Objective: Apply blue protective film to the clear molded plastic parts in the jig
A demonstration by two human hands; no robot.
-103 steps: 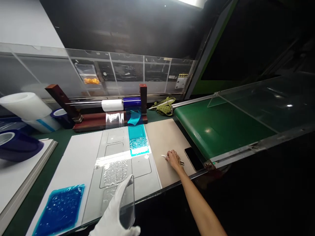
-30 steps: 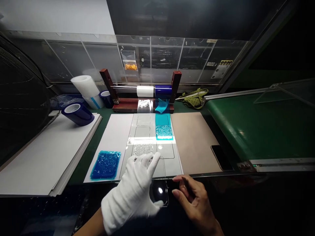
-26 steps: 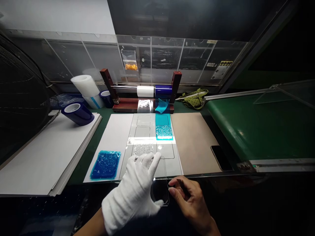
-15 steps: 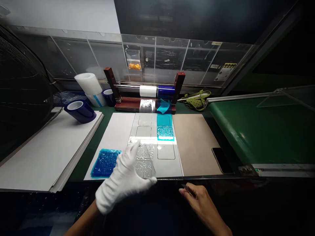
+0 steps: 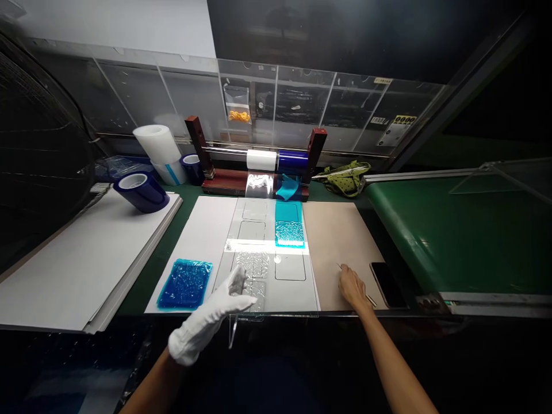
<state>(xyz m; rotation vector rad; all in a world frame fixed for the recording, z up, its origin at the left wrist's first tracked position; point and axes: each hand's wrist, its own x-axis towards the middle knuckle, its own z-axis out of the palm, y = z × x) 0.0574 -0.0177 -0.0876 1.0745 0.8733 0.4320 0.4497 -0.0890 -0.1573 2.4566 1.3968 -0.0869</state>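
Left hand (image 5: 235, 290) holding faint panel (image 5: 233, 332), right hand (image 5: 353, 287) partly hiding thin tool (image 5: 371, 300)

Gloved left hand (image 5: 236, 294) holding clear plate (image 5: 233, 330). Bare right hand (image 5: 352, 287) gripping thin tool (image 5: 371, 300) on brown board (image 5: 332, 241), phone (image 5: 388, 284) just beside.

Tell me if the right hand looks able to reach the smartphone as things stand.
Probably yes: the bare right hand is over the brown board, just left of the smartphone, with no visible barrier between. The slim tool under it, perhaps gripped, might need letting go first.
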